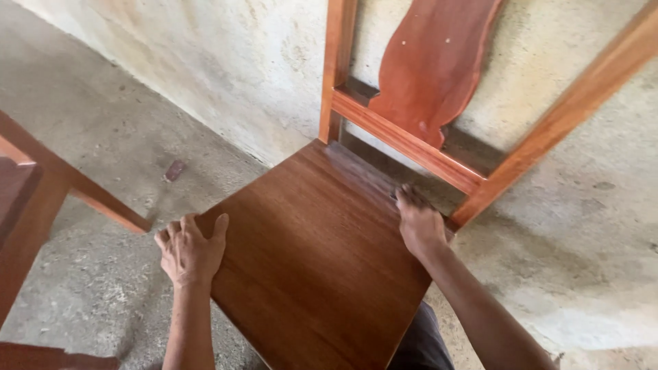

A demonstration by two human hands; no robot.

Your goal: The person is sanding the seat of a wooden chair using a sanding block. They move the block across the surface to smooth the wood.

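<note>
A wooden chair stands against a pale wall, its flat brown seat panel (312,253) filling the middle of the view. My left hand (190,250) grips the seat's left front corner, thumb on top and fingers curled over the edge. My right hand (419,225) presses on the seat's rear right part, close to the backrest's lower rail (404,140). The carved reddish back splat (432,62) rises between two orange-brown uprights.
Another piece of wooden furniture (41,199) with a slanted leg stands at the left edge. A rough concrete floor (116,137) holds a small dark scrap (175,170). The stained wall (233,62) runs behind the chair.
</note>
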